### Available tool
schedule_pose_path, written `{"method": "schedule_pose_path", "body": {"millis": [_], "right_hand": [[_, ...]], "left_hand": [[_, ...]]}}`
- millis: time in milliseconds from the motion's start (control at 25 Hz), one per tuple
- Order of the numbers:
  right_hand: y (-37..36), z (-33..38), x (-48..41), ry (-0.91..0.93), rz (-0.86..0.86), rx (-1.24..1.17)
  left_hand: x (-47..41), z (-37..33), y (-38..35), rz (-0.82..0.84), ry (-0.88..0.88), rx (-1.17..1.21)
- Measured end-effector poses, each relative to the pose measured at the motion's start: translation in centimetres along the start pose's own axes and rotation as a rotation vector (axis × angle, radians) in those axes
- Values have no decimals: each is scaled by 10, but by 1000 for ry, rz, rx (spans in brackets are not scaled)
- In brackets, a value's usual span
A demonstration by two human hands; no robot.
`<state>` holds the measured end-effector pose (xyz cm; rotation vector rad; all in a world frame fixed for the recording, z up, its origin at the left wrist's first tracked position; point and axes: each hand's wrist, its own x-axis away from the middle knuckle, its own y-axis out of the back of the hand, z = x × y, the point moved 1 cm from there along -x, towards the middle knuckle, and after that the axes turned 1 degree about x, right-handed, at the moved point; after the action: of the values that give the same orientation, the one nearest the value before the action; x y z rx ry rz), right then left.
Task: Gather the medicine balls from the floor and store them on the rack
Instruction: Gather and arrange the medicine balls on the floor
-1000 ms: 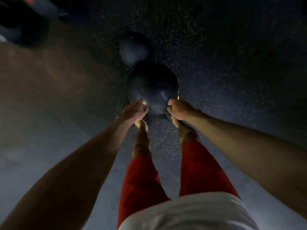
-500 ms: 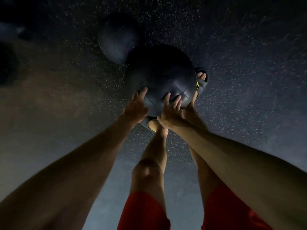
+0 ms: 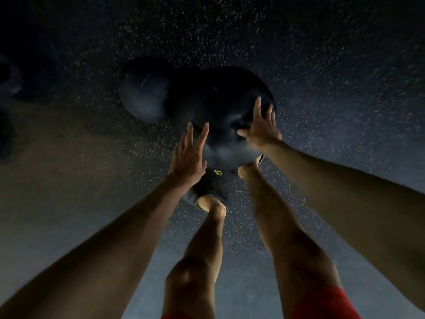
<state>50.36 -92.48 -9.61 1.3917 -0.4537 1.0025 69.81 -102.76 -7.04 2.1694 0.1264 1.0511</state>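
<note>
Black ball sits low just past my shoe; I cannot tell whether it is off the speckled floor. My left hand and right hand press flat on its two sides, fingers straight, not curled round it. A second ball lies just behind, to the left. I judge this the pickup: next comes a firm two-palm squeeze, a lift, then the carry to the rack, which is out of view.

Dark navy medicine balls, speckled black floor, red shorts.
</note>
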Motion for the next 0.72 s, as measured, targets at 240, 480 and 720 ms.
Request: {"method": "schedule_pose_path", "body": {"millis": [240,480,720], "right_hand": [[68,1,-63,48,-109,-149],[67,-3,-40,315,-232,-35],[99,29,-82,305,-167,-3]], "left_hand": [[-90,-51,41,-68,86,-79],[-180,-76,116,-10,178,-120],[-232,-82,150,-327,254,54]]}}
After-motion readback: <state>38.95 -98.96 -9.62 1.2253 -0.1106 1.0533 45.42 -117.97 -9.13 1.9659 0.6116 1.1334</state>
